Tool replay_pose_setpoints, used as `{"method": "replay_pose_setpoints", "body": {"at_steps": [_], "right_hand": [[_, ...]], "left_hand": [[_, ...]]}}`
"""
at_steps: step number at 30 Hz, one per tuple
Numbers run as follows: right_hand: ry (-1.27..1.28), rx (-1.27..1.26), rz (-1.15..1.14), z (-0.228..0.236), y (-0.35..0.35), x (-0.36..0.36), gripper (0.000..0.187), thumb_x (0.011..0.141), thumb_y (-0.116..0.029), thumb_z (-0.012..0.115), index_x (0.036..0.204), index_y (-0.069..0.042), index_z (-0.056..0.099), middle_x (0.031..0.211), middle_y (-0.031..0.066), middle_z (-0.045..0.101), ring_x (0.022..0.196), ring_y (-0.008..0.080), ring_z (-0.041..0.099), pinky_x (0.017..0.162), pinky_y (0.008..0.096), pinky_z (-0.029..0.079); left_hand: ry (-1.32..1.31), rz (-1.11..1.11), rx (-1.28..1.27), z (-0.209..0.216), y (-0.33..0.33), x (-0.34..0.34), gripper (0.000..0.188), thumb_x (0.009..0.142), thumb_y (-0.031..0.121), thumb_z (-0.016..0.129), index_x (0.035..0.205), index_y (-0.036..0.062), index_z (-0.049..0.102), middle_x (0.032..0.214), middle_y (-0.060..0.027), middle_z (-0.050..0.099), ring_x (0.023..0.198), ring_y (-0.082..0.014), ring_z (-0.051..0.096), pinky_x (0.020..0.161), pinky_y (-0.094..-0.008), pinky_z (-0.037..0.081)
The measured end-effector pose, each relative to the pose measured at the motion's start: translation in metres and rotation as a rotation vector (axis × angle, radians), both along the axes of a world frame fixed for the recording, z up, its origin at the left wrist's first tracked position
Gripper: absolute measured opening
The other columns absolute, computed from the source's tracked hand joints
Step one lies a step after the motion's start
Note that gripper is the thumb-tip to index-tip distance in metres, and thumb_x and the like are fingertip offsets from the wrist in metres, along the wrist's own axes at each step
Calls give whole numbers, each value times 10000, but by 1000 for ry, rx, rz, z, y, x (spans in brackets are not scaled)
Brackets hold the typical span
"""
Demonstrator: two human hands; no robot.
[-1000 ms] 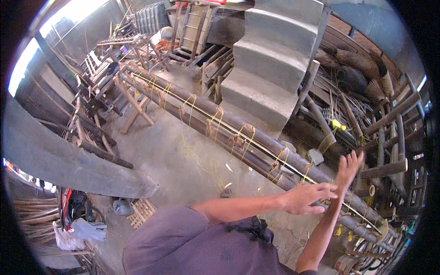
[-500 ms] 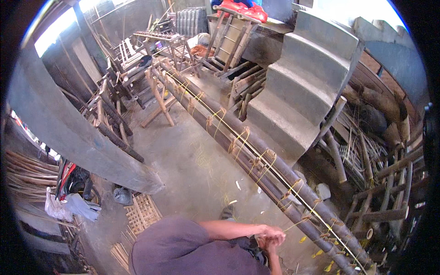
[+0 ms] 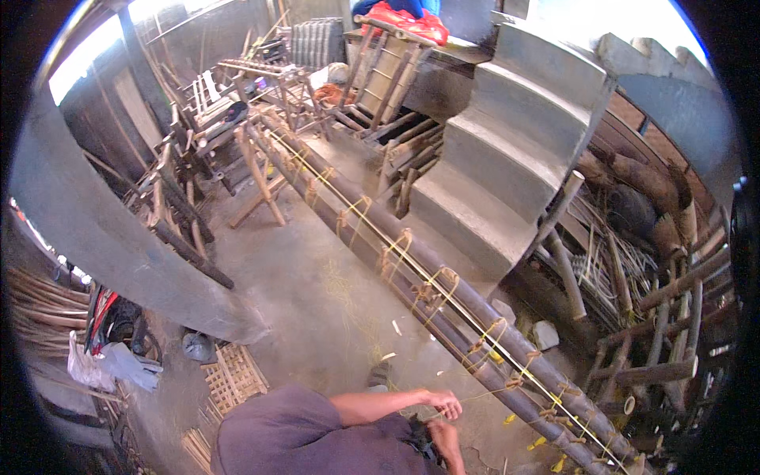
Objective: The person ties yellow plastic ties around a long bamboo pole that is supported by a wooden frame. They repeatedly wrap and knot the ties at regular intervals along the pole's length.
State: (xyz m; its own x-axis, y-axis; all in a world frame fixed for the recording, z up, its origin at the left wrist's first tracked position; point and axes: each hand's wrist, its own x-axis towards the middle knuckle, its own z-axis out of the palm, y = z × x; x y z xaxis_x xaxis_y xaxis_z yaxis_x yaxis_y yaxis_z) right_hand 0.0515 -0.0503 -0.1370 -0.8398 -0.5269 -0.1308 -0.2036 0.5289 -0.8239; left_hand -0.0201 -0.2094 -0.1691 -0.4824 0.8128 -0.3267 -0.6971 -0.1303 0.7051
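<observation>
Two long dark bamboo poles (image 3: 417,244) run side by side from the far left to the near right, tied at intervals with brown and yellow cord loops. A thin yellowish cord (image 3: 484,393) stretches from the near pole to my left hand (image 3: 445,404), whose fingers are closed on it. Just below, my right hand (image 3: 443,435) is curled near my lap, apart from the left. Its fingers are closed, and what they hold is too small to make out. Both hands are left of the poles, not touching them.
A wooden trestle (image 3: 260,178) supports the far end. Concrete stairs (image 3: 495,166) rise beyond the poles; a bamboo ladder-like frame (image 3: 649,372) leans at right. A grey pillar (image 3: 150,245) stands left, near a woven bamboo panel (image 3: 235,372). Stacked bamboo furniture (image 3: 226,111) lies far back.
My hands were together and have moved apart, the left now higher and the right lower. The view has shifted slightly, so the surroundings sit further left.
</observation>
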Motion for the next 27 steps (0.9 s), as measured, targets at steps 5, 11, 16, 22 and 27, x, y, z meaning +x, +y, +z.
{"method": "replay_pose_setpoints", "body": {"at_steps": [5,11,16,22,27], "right_hand": [[-257,-38,-595,8,1,-24,226,881,-184,526,930,-1,649,655,86,602,578,131,545,536,290,442],[-70,-151,-449,-42,6,-7,271,904,-240,496,821,-17,626,563,8,517,503,85,458,464,269,385],[-462,-122,-176,79,-23,-29,251,892,-184,478,890,31,607,702,95,578,638,125,519,590,293,440],[-419,-67,-667,75,-18,-42,198,862,-141,526,820,39,599,629,109,562,582,150,509,556,312,434],[-284,269,-3,53,10,-7,208,901,-125,479,830,5,624,645,1,541,617,92,496,560,246,415]], "left_hand": [[139,-250,-98,-9,-22,-12,511,922,374,270,1106,32,601,908,-88,665,679,-113,597,593,-265,453],[-180,-94,118,26,-13,-24,556,909,508,357,1055,39,618,803,-98,667,625,-141,587,597,-302,462],[766,126,372,-35,-13,-23,286,835,264,550,900,10,665,848,-92,649,797,-160,578,688,-317,462],[319,-46,-319,65,-26,-12,351,829,194,428,1044,-16,609,884,-87,666,627,-152,572,594,-297,461],[-45,199,93,40,0,12,290,805,163,441,960,46,655,766,-114,663,602,-197,598,524,-325,446]]}}
